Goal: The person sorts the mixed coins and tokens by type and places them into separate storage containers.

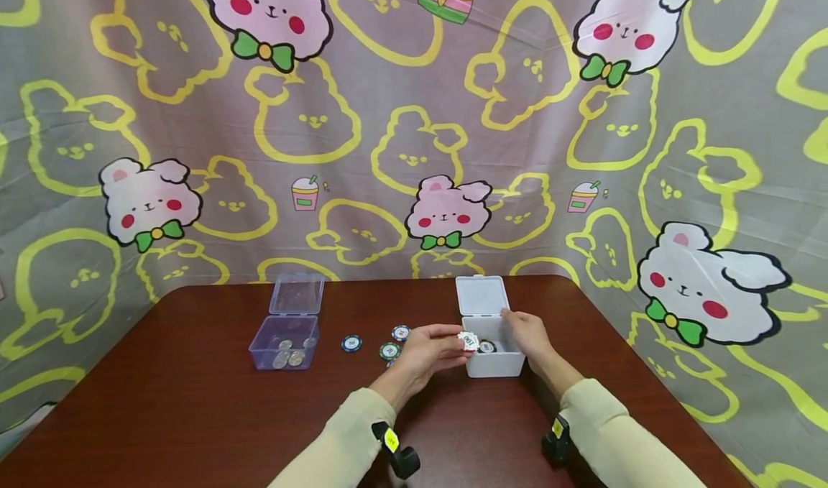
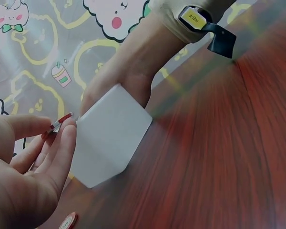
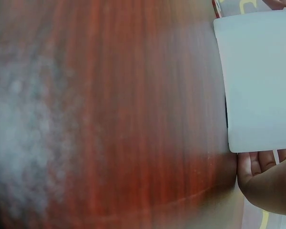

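My left hand [image 1: 423, 351] pinches a red and white poker chip [image 1: 468, 341] between thumb and fingers, at the left rim of an open white plastic box [image 1: 495, 365]. Seen edge-on in the left wrist view, the chip [image 2: 62, 121] juts past the fingertips. A black and white chip [image 1: 487, 346] lies inside the box. My right hand [image 1: 532, 338] grips the box's right wall, thumb up at the rim; the right wrist view has its fingers [image 3: 255, 164] along the box's side. More chips, including a green one [image 1: 389, 351], lie left of my left hand, one partly hidden by it.
A clear purple box [image 1: 261, 351], lid raised, stands at the left with several silver coins [image 1: 295, 358] inside. Between the boxes lies a blue chip [image 1: 351, 343]. The white box's lid [image 1: 482, 295] leans back toward the patterned curtain [image 1: 401, 143] behind the brown table [image 1: 213, 416].
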`<state>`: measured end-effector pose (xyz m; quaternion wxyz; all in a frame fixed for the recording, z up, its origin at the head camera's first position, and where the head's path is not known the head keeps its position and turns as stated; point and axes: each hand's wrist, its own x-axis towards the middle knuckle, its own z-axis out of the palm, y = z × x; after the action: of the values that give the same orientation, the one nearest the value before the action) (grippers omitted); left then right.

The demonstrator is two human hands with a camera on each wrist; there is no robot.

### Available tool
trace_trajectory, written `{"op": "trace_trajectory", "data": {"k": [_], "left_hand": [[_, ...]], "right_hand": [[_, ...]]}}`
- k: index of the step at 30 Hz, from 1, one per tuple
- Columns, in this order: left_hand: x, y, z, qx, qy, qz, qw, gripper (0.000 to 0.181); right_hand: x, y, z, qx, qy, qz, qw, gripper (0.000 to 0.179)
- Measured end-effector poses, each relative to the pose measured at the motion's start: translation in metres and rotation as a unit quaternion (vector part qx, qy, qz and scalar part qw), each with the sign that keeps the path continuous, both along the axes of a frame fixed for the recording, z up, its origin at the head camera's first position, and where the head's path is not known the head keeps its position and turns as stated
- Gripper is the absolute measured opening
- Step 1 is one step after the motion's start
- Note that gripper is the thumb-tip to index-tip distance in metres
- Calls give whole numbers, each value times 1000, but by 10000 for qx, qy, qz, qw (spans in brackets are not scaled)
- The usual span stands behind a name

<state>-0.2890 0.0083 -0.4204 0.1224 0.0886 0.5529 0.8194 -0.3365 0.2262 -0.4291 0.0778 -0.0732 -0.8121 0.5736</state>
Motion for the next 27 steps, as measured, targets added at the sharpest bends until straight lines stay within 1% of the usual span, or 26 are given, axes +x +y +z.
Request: {"op": "trace_trajectory", "data": {"k": [6, 12, 15, 24, 27], "left_hand": [[-3, 10, 3, 118, -105, 258, 9995, 38], [-3, 15, 7, 225, -174, 347, 9990, 37], [-3, 15, 8, 224, -205, 361, 9989, 37], [-2, 9, 1, 156, -264, 352, 9989, 37], [1, 5, -1, 31, -290, 362, 9989, 36]], "right_hand": [[-1, -1, 1, -15, 93, 17, 10000, 39], [-1, -1, 0, 37, 7, -15, 10000, 43], [-1, -1, 0, 23, 31, 7, 10000, 42], [1, -1, 0, -3, 55, 24, 10000, 42], [1, 0, 0, 14, 17, 36, 10000, 43]]}}
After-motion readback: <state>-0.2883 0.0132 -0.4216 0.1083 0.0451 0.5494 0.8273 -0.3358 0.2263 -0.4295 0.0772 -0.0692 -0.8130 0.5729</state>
